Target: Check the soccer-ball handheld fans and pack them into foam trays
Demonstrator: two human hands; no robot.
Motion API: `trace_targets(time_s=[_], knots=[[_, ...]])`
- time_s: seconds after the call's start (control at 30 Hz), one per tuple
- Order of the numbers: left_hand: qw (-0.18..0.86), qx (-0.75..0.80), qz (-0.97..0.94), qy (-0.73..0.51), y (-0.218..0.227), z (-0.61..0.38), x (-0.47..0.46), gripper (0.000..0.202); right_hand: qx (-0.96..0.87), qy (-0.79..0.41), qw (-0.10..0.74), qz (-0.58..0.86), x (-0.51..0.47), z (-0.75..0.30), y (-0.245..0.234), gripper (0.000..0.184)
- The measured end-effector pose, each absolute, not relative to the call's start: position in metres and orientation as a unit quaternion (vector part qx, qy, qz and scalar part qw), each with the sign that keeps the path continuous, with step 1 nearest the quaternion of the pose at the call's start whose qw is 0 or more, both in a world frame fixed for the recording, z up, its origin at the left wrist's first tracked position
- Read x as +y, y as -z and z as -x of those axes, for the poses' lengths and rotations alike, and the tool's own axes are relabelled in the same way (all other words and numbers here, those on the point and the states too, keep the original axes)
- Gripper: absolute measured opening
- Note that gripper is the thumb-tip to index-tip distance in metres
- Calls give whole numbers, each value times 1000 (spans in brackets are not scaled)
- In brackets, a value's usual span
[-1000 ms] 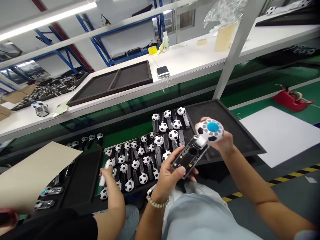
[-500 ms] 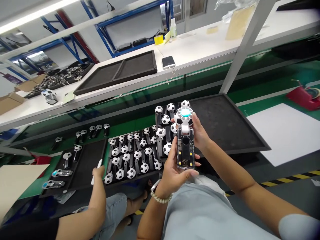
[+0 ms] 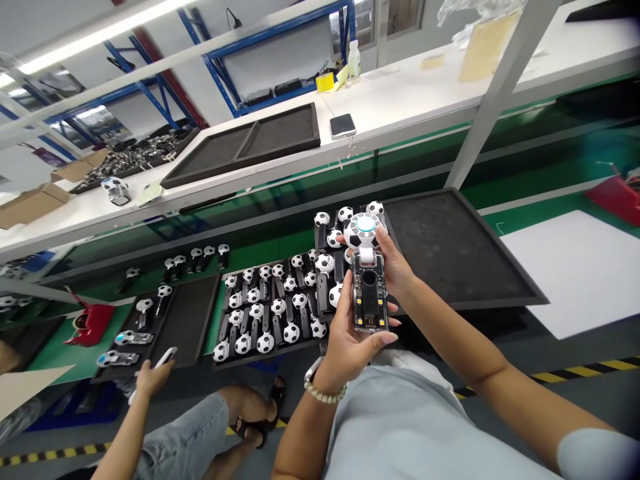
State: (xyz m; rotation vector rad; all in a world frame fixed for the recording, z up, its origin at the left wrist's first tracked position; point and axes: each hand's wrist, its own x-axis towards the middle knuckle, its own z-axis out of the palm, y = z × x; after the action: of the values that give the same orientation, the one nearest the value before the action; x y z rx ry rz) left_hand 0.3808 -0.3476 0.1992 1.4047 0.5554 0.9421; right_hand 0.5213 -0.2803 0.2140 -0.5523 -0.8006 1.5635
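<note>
A white workbench [image 3: 400,93] runs across the upper part of the frame, with blue steel racking [image 3: 215,60] behind it at upper left. Below it, at centre, a black foam tray [image 3: 270,353] holds tight rows of football-patterned units [image 3: 291,332], and a bare foam tray [image 3: 450,253] lies just to their right. A white sheet [image 3: 575,273] sits at right, beyond that tray. At lower left, a co-worker's hand [image 3: 153,379] grips a slim white item [image 3: 165,357], well apart from the person's own hands.

Above the trays, at centre, the person's hands hold one clear-cased unit [image 3: 369,291] upright in the air. The left hand [image 3: 350,333] is closed around its lower body, while the right hand [image 3: 395,267] pinches its round football-patterned head [image 3: 361,233], with a pale blue button [image 3: 365,225] facing up.

This two-handed hold looks sound — supporting both the body and the head should spare the white neck between them, and fingers kept to the case edges leave the circuit board in view.
</note>
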Motion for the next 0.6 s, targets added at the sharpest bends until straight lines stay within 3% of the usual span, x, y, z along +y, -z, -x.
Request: trace_targets(time_s=[0.17, 0.37, 0.47, 0.6], knots=[[626, 241, -608, -426, -191, -386, -345, 100, -294, -715, 603, 196, -278, -520, -208, 50], [606, 298, -638, -371, -159, -392, -340, 95, -171, -777, 548, 259, -280, -525, -179, 14], [594, 325, -672, -299, -140, -389, -340, 94, -155, -708, 591, 353, -278, -543, -147, 7], [600, 348, -698, -175, -121, -376, -344, 96, -153, -557, 646, 498, -262, -576, -105, 12]])
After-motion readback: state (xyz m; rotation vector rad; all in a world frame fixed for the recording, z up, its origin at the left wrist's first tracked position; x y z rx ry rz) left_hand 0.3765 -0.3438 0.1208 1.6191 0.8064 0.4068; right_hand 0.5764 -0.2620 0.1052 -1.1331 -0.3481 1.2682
